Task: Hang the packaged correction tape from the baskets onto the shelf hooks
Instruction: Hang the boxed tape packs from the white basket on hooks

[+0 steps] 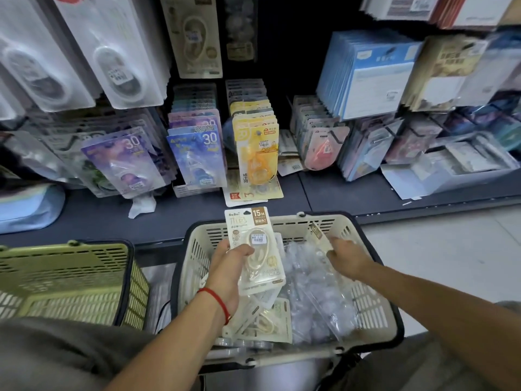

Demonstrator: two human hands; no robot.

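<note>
A cream basket (375,309) in front of me holds several cream correction tape packs (270,320) and clear plastic bags (315,280). My left hand (228,275), with a red string at the wrist, grips a stack of cream "15M" packs (253,244) upright above the basket's left side. My right hand (348,258) reaches into the basket's far right corner, its fingers pinching a thin pack (317,231) that stands on edge. Hanging rows of correction tape (255,145) fill the shelf hooks behind.
A green basket (70,280) stands to the left, seemingly empty. The dark shelf base (338,193) runs between baskets and hooks, with loose packs (251,193) lying on it. A blue pouch (28,207) rests at far left. Pale floor lies to the right.
</note>
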